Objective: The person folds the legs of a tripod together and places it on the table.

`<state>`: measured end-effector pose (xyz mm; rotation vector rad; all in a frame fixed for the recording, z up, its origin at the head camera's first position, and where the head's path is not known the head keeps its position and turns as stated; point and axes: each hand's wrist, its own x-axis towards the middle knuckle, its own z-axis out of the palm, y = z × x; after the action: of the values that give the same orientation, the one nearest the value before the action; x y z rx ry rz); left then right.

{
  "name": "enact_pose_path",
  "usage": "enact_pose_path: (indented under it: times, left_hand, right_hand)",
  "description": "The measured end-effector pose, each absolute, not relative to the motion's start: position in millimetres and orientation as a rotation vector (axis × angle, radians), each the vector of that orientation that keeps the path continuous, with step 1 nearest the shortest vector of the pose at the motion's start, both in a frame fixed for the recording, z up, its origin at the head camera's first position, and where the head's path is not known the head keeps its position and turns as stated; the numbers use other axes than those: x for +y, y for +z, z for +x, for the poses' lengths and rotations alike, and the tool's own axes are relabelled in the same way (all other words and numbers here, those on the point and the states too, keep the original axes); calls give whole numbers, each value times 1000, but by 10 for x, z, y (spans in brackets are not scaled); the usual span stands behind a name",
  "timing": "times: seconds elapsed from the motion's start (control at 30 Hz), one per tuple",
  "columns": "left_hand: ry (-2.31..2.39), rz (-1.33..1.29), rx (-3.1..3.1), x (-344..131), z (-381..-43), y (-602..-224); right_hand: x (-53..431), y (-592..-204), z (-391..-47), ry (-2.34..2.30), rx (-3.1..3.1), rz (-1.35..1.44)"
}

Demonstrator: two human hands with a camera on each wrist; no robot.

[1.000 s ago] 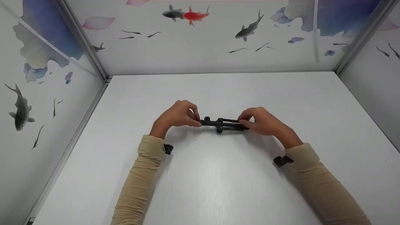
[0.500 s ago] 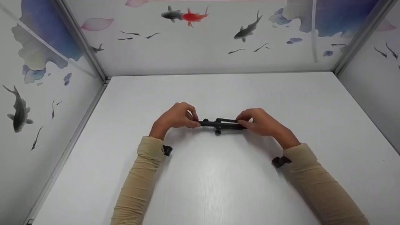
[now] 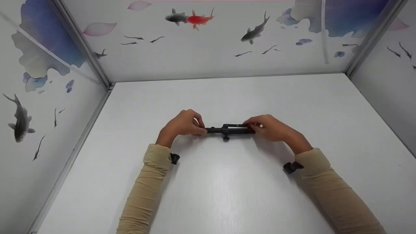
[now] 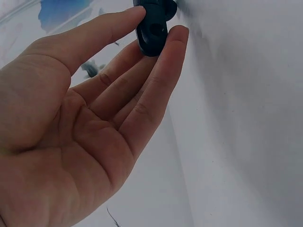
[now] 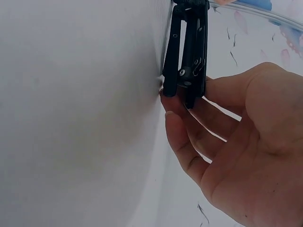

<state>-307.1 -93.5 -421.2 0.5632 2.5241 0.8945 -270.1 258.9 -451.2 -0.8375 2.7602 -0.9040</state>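
A small black tripod (image 3: 215,130) lies crosswise between my two hands, its legs folded along the central column. My left hand (image 3: 184,124) pinches its narrow end between thumb and fingers; in the left wrist view that rounded tip (image 4: 154,32) shows a dark hole. At the other end, my right hand (image 3: 270,128) grips the leg ends by thumb and fingertips. A knob (image 3: 226,138) sticks out on the near side. In the right wrist view, the legs (image 5: 173,52) stand slightly apart from the column. Fingers hide both tips in the head view.
The white table (image 3: 221,188) spreads around the hands. Printed panels with fish close it in at the back (image 3: 201,58), left (image 3: 48,130) and right (image 3: 390,87). Black wrist devices (image 3: 292,167) sit at both cuffs.
Between my fingers the tripod has turned about its long axis: the far knob has sunk mostly out of sight and the near one shows more. The head view has shifted slightly.
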Motion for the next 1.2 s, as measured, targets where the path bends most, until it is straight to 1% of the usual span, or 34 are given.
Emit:
enact_pose_path:
  times: [0.27,0.5,0.73,0.9,1.2]
  left_hand:
    - [875,569,2551,-966,-3067,-4184]
    - [805,576,2827,-884,-2993,-4094]
    - [603,653,3202,-742,-2963,-4066]
    - [405,556,3285,-756,-2975,-4115]
    - [341,501,3291,-786,-3013,-4232]
  right_hand:
    - [2599,-4500,-2713,-918,2754,-809]
    - [2700,-4365,-2712,-937,2828,-691]
    - [2765,-4204,-2665,-700,3094,-530]
    - [2769,-4230,-2676,-536,3157,-388]
    - [2753,-4259,-2703,-424,3225,-361]
